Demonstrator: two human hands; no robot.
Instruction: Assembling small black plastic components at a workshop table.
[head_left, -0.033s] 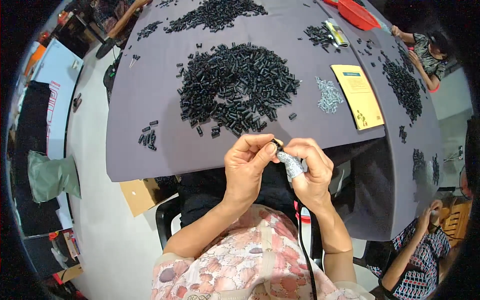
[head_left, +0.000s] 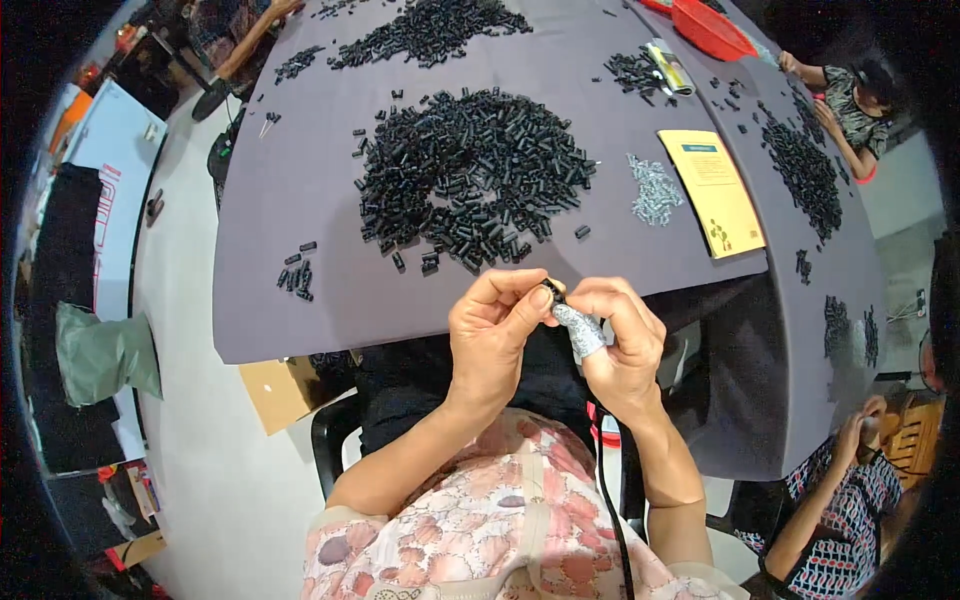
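Observation:
Just past the table's near edge, my left hand (head_left: pixel 492 335) pinches a small black piece (head_left: pixel 553 292) between thumb and forefinger. My right hand (head_left: pixel 625 345) meets it from the other side, its fingers closed at the same piece; one digit wears a silvery-grey wrap (head_left: pixel 580 330). Fingertips cover most of the piece, so its exact shape is hidden. Beyond both hands spreads a large heap of short black cylindrical pieces (head_left: pixel 480 160). A smaller group of such pieces (head_left: pixel 296 275) lies left of my left hand. To the right rests a little pile of small clear or silvery parts (head_left: pixel 655 192).
A yellow booklet (head_left: pixel 712 195) lies on the grey tablecloth (head_left: pixel 300 180) at the right. More black pieces (head_left: pixel 803 180) and a red basket (head_left: pixel 712 30) are farther off. Other people work along the right side. A black cord (head_left: pixel 608 490) hangs before my body.

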